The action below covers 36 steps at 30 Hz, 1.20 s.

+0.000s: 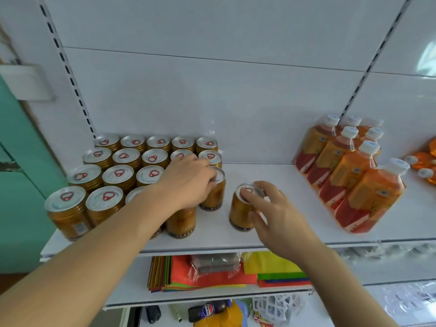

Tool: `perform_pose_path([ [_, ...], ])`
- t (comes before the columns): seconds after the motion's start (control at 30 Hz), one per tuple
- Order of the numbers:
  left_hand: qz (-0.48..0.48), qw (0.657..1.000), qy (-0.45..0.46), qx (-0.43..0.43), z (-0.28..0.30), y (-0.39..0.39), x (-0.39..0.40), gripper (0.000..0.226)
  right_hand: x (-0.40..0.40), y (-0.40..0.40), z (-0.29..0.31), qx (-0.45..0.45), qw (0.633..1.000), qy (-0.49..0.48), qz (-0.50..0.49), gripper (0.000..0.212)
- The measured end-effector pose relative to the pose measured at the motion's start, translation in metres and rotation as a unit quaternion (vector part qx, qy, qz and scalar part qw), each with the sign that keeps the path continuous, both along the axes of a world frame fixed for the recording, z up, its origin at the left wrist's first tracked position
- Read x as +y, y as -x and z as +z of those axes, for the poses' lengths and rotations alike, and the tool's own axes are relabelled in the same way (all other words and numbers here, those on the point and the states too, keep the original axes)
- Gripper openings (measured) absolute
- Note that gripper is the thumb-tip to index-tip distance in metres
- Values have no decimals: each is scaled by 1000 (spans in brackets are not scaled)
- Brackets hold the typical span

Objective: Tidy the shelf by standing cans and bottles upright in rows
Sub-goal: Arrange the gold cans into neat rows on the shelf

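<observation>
- The cans (pixel 118 175) stand upright at the left of the shelf (pixel 271 178), packed in straight rows from the back panel toward the near edge, tops all facing up; they touch or nearly touch, which looks like the pattern the loose ones are meant to join.
- The left hand (pixel 188 182) reaches over the block's right side and curls its fingers over the rim of the end can (pixel 215 197), gripping it from above. That can sits at the right end of a middle row, so the hold seems meant to press it in line with its neighbours.
- The stray can (pixel 241 213) stands upright, apart from the block, just right of it and near the front. The right hand (pixel 278 215) grips it, fingertips on the lid and thumb down the side, a hold suited to sliding or lifting it left into the open slot at the near row's end.
- The bottles (pixel 349 171) stand upright in rows at the right, well apart from the cans; neither hand touches them.
- At the far right edge more orange bottles (pixel 424 161) appear to lie on their sides, so that part likely remains undone.
</observation>
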<state>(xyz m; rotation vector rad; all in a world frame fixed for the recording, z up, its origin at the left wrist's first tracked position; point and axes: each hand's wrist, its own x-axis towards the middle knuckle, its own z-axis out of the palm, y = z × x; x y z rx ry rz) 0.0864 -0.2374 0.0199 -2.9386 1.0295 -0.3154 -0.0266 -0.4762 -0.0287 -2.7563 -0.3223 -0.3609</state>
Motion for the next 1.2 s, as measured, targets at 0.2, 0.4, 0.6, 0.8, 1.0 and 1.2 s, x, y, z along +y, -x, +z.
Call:
perform_pose_path([
  [0.2,-9,999,16,34,-1,-6,2,28,45,13,-2,-25,1000,-11,5,47],
  [0.4,-10,986,47,160,6,-11,13,42,68,8,-10,-43,997,-62,16,53],
  [0.6,57,957,215,188,18,-10,35,40,69,-3,-12,-58,995,-75,29,58],
  [0.8,101,965,188,153,17,-6,49,46,49,-7,-19,49,984,-171,-6,99],
  [1.0,29,986,23,162,6,4,20,73,41,-25,-38,148,970,-162,105,98],
  [1.2,45,981,-48,183,-5,6,12,67,41,-26,-41,162,962,-176,134,93],
])
